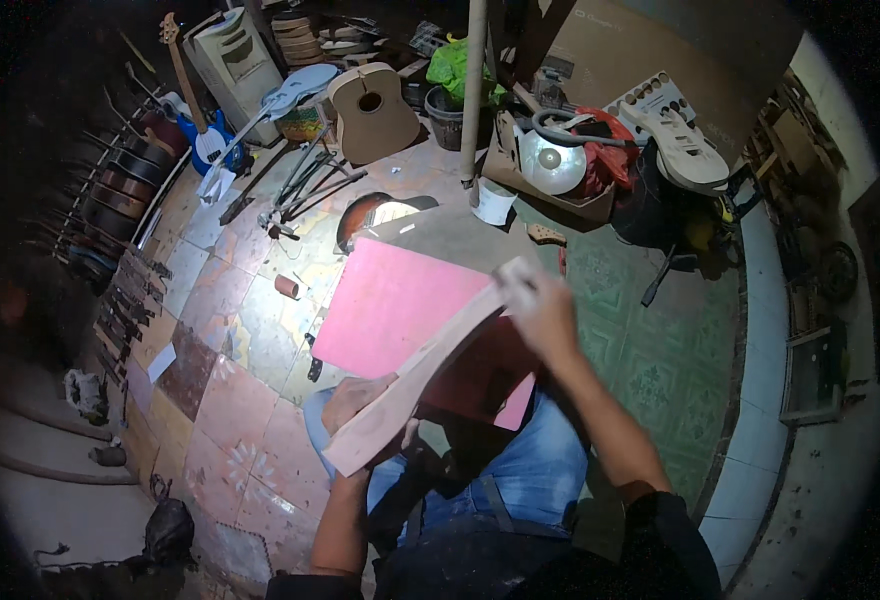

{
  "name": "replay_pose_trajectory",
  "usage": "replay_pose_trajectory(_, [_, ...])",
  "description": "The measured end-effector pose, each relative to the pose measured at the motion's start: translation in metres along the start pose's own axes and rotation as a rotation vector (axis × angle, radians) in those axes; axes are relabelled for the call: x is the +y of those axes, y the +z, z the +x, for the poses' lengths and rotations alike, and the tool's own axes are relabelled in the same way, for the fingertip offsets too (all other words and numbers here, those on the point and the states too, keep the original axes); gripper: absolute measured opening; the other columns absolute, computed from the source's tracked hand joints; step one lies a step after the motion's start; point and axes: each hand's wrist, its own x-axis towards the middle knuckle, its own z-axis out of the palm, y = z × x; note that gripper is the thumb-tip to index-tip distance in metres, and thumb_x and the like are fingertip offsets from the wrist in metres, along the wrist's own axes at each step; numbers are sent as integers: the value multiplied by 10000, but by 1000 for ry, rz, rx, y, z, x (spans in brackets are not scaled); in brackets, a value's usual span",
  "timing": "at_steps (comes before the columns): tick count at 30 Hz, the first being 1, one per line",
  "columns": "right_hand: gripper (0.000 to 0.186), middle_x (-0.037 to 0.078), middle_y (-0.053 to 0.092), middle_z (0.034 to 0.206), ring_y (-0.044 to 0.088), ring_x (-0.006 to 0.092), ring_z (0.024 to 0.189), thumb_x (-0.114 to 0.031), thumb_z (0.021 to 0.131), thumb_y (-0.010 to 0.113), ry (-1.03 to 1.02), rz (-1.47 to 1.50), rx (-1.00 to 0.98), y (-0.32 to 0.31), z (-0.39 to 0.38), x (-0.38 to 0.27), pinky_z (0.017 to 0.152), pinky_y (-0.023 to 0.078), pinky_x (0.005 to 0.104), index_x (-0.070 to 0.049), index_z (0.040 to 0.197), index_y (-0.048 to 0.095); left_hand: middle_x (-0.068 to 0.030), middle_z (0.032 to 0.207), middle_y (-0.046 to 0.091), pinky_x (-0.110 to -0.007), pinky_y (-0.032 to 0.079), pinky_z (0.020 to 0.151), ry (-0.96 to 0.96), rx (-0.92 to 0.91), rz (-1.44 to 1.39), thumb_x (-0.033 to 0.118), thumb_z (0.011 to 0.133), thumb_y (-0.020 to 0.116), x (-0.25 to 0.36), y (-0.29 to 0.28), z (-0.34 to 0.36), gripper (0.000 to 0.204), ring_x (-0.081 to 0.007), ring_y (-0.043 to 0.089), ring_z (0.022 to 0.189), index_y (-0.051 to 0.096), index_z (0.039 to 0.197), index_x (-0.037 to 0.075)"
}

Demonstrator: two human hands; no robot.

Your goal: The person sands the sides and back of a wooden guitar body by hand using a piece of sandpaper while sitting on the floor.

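A long, pale, curved wooden piece (380, 420) slants across my lap over a pink board (390, 300). My left hand (358, 400) is closed around its lower part, with some fingers hidden by the wood. My right hand (545, 315) is at the upper end, fingers closed on a small pale object that is blurred and too unclear to name. The dark underside of the piece's shadow falls on the board's right part.
Around me on the tiled floor (250, 390) are racked guitars (130, 185), a blue bass (210, 145), an acoustic guitar body (380, 125), metal tools (310, 190), a post (472, 120), a cluttered box (512, 175) and a pale guitar body (690, 150). A small cylinder (286, 286) lies left.
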Motion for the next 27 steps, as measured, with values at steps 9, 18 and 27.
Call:
replay_pose_trajectory(9, [304, 182, 696, 1011, 635, 417, 933, -236, 818, 766, -116, -284, -6, -1, -2, -7, 837, 514, 473, -62, 1059, 704, -82, 878, 737, -344, 544, 679, -17, -100, 87, 306, 705, 885, 6, -8, 11, 446, -247, 702, 740, 731, 1029, 41])
replay_pose_trajectory(18, [280, 157, 671, 1068, 629, 370, 1000, -203, 815, 747, -79, -84, -3, 3, 0, 4, 899, 497, 467, -86, 1064, 696, -75, 778, 715, -328, 538, 657, 7, -24, 42, 256, 724, 841, 10, -6, 14, 321, -230, 694, 688, 738, 943, 46])
replay_pose_trajectory(27, [244, 140, 681, 1022, 667, 370, 815, -194, 853, 703, -221, -210, -47, 0, 3, 4, 724, 534, 464, -106, 1081, 703, -58, 697, 673, -311, 504, 573, 41, -31, 98, 296, 731, 790, 12, -8, 16, 262, -214, 646, 581, 719, 848, 74])
